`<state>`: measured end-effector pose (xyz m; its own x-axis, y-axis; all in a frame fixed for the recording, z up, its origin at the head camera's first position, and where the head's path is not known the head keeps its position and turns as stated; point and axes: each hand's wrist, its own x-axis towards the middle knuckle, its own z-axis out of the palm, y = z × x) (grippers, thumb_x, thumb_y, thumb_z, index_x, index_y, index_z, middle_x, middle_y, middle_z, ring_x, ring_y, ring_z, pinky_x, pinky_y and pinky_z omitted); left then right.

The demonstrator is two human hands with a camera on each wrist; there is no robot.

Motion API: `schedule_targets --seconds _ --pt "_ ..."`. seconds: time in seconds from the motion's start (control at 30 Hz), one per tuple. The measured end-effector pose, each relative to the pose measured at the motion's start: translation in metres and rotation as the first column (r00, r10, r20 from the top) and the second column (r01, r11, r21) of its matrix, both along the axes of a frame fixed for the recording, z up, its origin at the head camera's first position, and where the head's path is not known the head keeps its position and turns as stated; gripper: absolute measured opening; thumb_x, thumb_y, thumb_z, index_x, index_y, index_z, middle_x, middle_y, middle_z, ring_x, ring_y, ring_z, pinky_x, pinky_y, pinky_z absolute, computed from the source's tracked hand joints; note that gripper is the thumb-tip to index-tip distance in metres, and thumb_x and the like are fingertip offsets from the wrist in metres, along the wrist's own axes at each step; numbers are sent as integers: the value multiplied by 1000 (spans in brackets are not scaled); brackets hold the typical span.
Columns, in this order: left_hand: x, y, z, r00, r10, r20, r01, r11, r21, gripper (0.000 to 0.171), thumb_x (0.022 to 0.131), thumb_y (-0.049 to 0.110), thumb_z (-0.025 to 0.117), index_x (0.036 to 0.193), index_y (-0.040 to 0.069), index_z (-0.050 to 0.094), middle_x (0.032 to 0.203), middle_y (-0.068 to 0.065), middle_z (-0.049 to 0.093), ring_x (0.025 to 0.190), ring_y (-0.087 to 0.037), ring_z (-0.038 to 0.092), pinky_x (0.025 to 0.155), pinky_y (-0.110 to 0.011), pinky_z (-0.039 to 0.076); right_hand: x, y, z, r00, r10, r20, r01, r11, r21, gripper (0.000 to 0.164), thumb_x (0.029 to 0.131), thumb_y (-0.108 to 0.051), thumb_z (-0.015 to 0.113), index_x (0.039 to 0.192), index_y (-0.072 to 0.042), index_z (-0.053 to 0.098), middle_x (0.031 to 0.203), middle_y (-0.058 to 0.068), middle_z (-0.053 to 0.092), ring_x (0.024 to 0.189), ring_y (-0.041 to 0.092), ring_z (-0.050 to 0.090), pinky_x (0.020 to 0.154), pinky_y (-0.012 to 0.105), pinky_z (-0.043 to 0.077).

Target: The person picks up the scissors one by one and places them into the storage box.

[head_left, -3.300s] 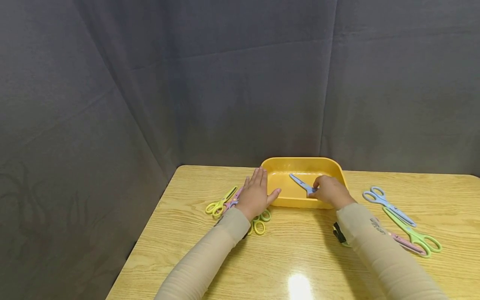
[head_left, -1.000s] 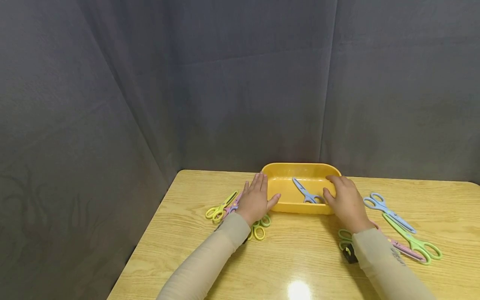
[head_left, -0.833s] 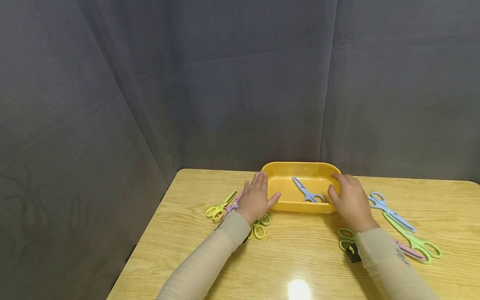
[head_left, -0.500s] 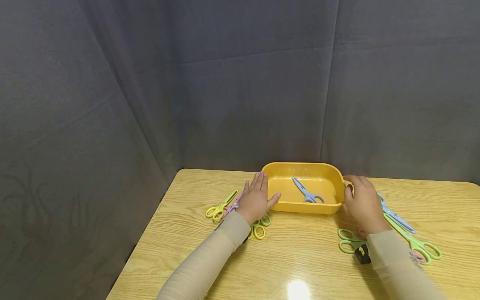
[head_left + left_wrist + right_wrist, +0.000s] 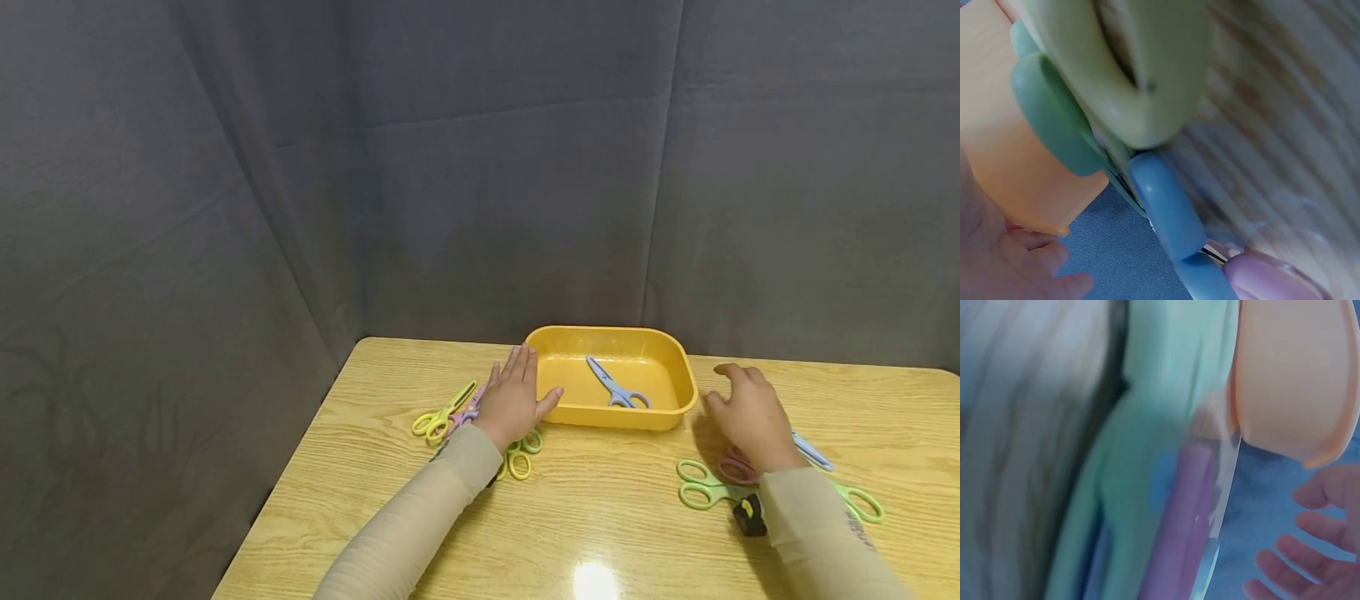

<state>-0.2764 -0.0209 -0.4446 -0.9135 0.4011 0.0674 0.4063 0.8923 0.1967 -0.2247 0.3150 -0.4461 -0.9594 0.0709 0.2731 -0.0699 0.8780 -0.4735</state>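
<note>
A yellow tray [image 5: 607, 417] stands at the table's back edge, with blue scissors [image 5: 628, 398] lying in it. My left hand [image 5: 513, 406] rests at the tray's left rim, fingers straight and thumb spread over the front corner. Under and beside it lie several scissors, among them a yellow pair [image 5: 433, 423]. Apart from the tray's right side, my right hand [image 5: 753, 419] hovers with loosely bent fingers and holds nothing, as the hand [image 5: 1310, 550] in the right wrist view also shows. Beneath it are green scissors [image 5: 697, 486], pink handles [image 5: 738, 468] and blue blades [image 5: 812, 451], partly hidden.
Green scissors handles [image 5: 862, 503] stick out beyond the right sleeve. A black wrist camera [image 5: 748, 517] hangs under that wrist, close to the table [image 5: 592, 508]. Dark grey cloth [image 5: 487, 208] rises behind and to the left.
My right hand has let go of the blue scissors in the tray. It has moved right, out over the tray's rim to the right-hand scissors. The left hand stays put.
</note>
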Motion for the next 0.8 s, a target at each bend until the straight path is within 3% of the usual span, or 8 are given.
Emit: schedule_targets --seconds 0.33,0.6,0.8 --pt "-2 -1 -3 1000 -10 -18 10 1000 1 84 105 63 31 161 2 21 168 -13 14 156 -27 10 123 -52 16 1 21 -3 996 -11 87 6 999 50 52 90 -11 61 128 20 48 118 48 47 102 66 49 82 71 45" --pt "2 -1 1 999 -15 -30 16 1000 3 82 105 61 33 160 0 24 168 -15 18 156 -28 13 123 -52 17 3 32 -3 983 -17 183 4 997 72 57 90 -14 62 127 24 45 119 50 47 106 69 45 89 73 40" --pt "-1 0 -2 1000 -14 -27 13 1000 -16 83 105 62 31 161 1 20 168 -14 14 156 -26 10 123 -51 17 2 39 -4 971 -26 239 5 996 89 64 85 -16 68 125 27 43 114 49 49 102 68 46 85 71 41"
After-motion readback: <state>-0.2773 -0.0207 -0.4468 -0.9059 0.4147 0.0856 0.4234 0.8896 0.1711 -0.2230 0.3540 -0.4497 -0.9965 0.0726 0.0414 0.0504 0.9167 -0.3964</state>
